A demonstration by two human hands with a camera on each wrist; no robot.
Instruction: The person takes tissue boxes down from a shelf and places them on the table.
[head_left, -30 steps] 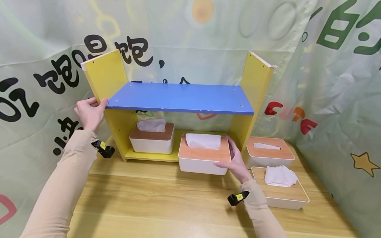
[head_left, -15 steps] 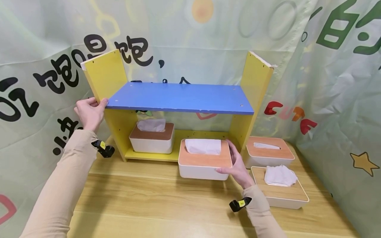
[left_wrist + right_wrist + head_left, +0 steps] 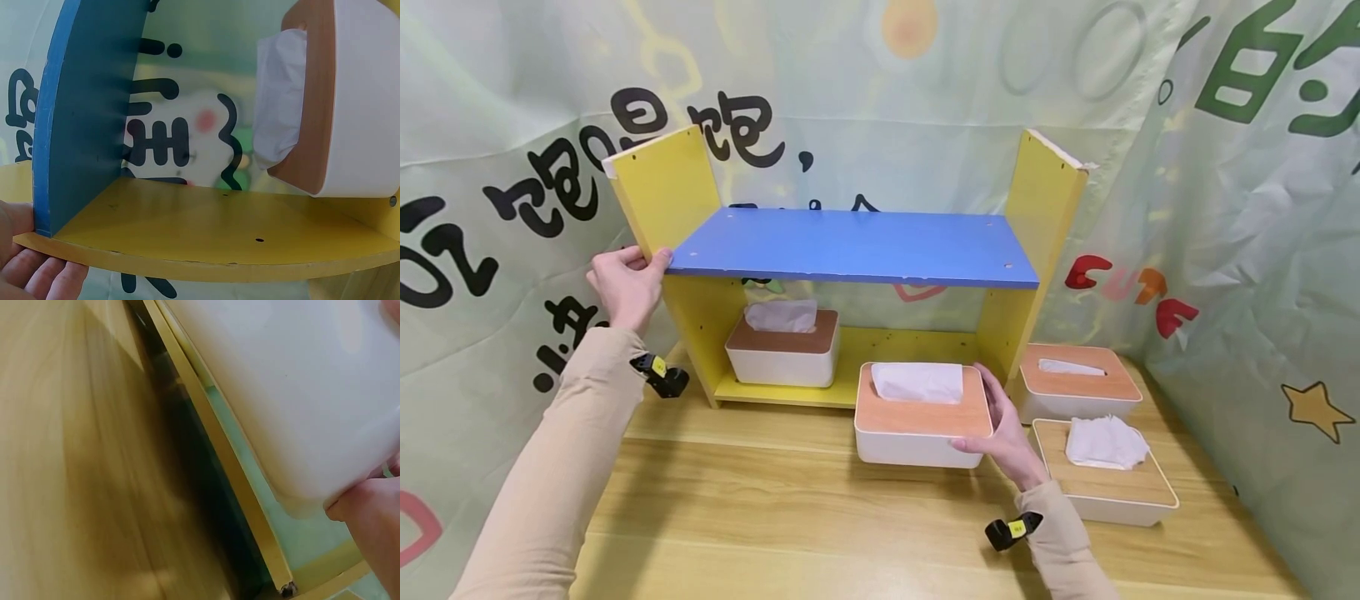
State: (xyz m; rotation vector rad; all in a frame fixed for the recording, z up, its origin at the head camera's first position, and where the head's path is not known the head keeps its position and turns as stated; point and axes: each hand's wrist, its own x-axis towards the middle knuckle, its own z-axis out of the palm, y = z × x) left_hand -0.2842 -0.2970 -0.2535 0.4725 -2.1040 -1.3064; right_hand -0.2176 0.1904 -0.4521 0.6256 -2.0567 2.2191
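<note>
white tissue box [image 3: 921, 414] with tan lid, yellow rack [image 3: 667, 185], blue shelf [image 3: 857, 246]

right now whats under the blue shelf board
Under the blue shelf board, one tissue box sits at the left of the yellow bottom shelf. The rest looks bare; behind that box is hidden.

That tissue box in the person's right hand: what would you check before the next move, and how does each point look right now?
1. Right hand grips the tissue box firmly: ok.
2. Left hand steadies the yellow shelf by its side panel: ok.
3. Held box is outside the shelf's lower level: ok.
4. Box inside the shelf sits apart from the held one: ok.
5. Two boxes at the right, and, leave free table in front: ok.
6. Held box resting on the table or lifted: cannot tell.
</note>
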